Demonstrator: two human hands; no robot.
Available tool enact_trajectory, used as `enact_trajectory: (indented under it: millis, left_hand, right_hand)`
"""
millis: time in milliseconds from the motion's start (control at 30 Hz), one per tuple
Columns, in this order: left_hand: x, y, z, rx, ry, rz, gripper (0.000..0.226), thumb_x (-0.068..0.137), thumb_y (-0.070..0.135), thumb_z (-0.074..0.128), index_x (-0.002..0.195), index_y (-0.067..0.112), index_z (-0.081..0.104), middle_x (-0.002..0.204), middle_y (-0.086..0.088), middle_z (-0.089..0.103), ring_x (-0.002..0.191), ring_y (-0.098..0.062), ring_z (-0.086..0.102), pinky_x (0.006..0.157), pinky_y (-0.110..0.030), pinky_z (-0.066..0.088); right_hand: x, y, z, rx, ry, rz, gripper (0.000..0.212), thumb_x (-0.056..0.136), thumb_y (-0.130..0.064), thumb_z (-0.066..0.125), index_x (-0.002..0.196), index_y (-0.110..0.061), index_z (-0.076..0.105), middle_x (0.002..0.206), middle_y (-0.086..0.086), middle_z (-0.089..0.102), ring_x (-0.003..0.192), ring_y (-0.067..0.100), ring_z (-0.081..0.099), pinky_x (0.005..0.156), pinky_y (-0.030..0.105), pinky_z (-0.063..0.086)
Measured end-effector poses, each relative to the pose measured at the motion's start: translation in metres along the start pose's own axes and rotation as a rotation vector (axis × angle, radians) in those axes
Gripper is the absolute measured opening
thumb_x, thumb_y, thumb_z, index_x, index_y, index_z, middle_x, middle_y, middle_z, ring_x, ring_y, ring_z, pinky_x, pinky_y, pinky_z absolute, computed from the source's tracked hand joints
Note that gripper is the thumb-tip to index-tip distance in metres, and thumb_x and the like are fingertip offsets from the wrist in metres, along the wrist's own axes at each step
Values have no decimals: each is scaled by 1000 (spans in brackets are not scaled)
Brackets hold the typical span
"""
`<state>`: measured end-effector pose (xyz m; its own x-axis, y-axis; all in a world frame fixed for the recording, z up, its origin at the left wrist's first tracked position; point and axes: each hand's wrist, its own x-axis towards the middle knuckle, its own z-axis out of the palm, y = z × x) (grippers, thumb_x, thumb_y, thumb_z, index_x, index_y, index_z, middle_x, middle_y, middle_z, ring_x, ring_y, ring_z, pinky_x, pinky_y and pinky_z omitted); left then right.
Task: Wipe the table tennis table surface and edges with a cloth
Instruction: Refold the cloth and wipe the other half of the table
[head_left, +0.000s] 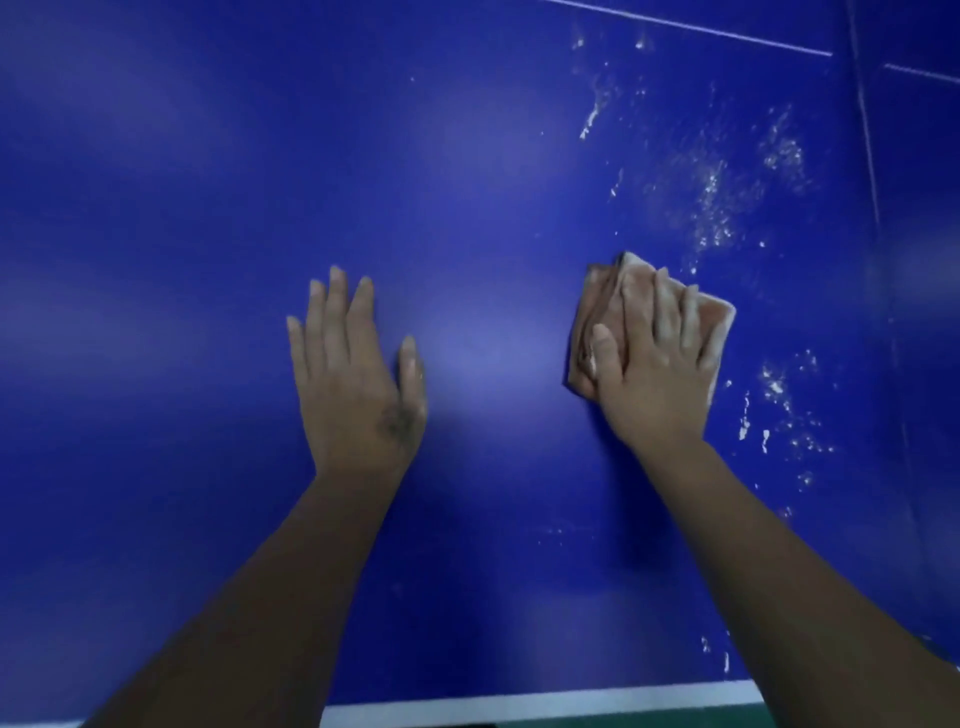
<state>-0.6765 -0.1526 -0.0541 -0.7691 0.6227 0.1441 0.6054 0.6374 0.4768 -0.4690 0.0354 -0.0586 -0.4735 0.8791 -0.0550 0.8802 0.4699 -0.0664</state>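
Note:
The blue table tennis table fills almost the whole view. My right hand lies flat on a folded tan cloth and presses it onto the surface right of centre. My left hand rests flat on the bare table with fingers spread and holds nothing. White powdery specks and smears are scattered over the surface beyond and to the right of the cloth.
The table's white near edge line runs along the bottom, with a green strip below it. A thin white line crosses the far right corner, and a dark seam runs down the right side.

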Motion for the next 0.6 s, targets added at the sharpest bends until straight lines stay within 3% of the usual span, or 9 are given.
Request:
enact_trajectory:
  millis: [233,367,600]
  left_hand:
    - [58,-4,29,219,-16,65,66,117,45,35,169,5,32,180,-14,24,169,-34,15,136,-56,12]
    - [59,-6,36,248,26,67,66,115,45,36,169,8,34,179,-12,27,168,-33,18,136,-56,14]
    - [58,-2,33,196,-28,12,67,113,44,39,170,9,35,181,-10,23,170,-30,14,137,-56,11]
  right_hand:
    - [1,-92,19,8,81,-260,66,110,-60,35,170,-32,29,179,-1,19,167,28,8,130,67,7]
    - [57,-91,18,32,104,-309,66,109,-61,36,169,-35,31,178,-4,24,167,26,13,131,64,7]
    - [113,-23,4,13,25,42,69,108,-60,23,172,-36,16,181,-4,12,167,26,3,131,64,-1]
